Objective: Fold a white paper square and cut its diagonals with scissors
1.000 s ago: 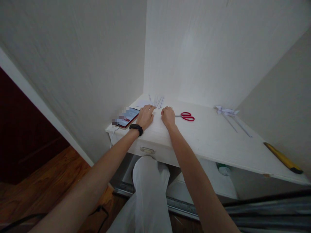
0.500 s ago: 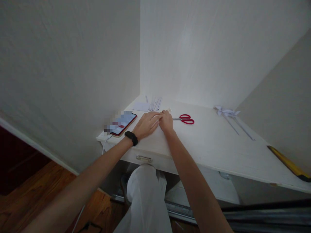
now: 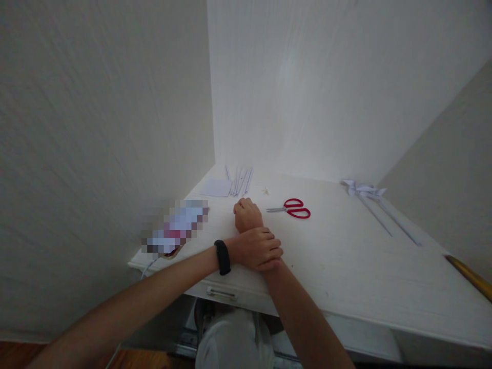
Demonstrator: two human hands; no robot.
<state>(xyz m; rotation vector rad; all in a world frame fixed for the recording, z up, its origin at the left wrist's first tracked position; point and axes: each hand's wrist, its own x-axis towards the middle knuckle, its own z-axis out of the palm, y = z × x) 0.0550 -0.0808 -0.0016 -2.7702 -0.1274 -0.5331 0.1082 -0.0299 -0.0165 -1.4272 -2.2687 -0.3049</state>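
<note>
My left hand (image 3: pixel 257 250), with a black band on its wrist, is wrapped over my right wrist. Its fingers lie closed across the top of it. Beyond it, my right hand (image 3: pixel 248 214) rests on the white desk (image 3: pixel 346 271) with curled fingers; the inside of the palm is hidden. Just right of my right hand lie scissors with red handles (image 3: pixel 295 209), their blades pointing left toward it. Thin white rolled paper sticks (image 3: pixel 241 181) and a white paper square (image 3: pixel 216 187) lie behind my right hand. Small pale scraps (image 3: pixel 266 190) sit near the sticks.
A phone (image 3: pixel 179 225), blurred out, with a white cable, lies at the desk's left edge. Paper pinwheels on sticks (image 3: pixel 365 189) rest at the back right. A yellow and black object (image 3: pixel 471 277) is at the right edge. A drawer handle (image 3: pixel 221 293) faces me.
My left hand has slid from my right fingers back onto my right wrist. The view has shifted, so the desk's items appear lower.
</note>
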